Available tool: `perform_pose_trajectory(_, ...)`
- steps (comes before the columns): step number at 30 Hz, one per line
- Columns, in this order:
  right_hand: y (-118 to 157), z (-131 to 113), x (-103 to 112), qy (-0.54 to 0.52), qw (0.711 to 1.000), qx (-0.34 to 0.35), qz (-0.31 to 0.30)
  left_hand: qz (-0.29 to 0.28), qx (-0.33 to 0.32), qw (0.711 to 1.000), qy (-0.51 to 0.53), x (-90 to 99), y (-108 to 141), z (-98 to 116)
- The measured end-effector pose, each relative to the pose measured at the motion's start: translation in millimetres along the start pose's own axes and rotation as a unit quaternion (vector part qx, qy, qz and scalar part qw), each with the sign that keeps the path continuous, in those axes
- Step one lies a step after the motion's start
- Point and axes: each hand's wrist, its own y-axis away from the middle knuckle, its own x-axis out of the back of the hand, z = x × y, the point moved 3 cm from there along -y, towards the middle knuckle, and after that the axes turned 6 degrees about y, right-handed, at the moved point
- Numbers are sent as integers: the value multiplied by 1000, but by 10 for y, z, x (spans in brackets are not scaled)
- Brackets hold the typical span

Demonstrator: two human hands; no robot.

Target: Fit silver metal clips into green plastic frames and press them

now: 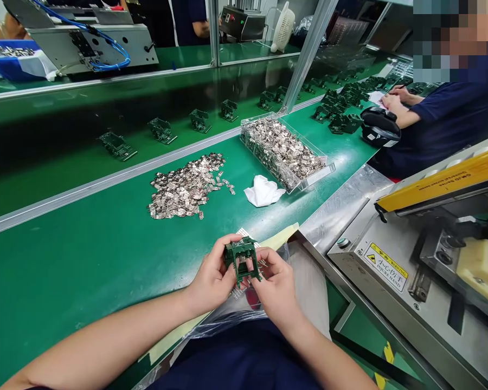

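Observation:
A dark green plastic frame (243,257) is held between my two hands at the table's near edge. My left hand (212,276) grips its left side, with the thumb at the opening. My right hand (277,281) has its fingers on the right side and its thumb near the lower opening. Small metal pieces show behind and beside the frame, partly hidden by my hands. Beyond my hands lies a loose pile of small metal pieces (183,187), and right of it a clear box (282,149) full of similar pieces.
A crumpled white cloth (263,191) lies before the box. Green frames (117,146) stand in a row on the strip behind the rail. At right are a metal machine (374,254), a black case (380,127) and a seated person (451,114) near more frames.

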Motion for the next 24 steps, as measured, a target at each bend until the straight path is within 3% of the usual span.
perform_pose_trajectory(7,-2,-19,-69,-106,994,-18,12,11,9,1000,24,-29,30,-21)
perform_pose_trajectory(19,72,-21,-72,-110,992,-40,42,25,17,1000,9,-52,86,-59)
perform_pose_trajectory(21,90,16,-26,-110,993,-37,35,6,19,999,-27,-44,72,-33)
perform_pose_trajectory(24,150,88,143,-54,998,8,30,-64,50,996,-32,-58,28,8)
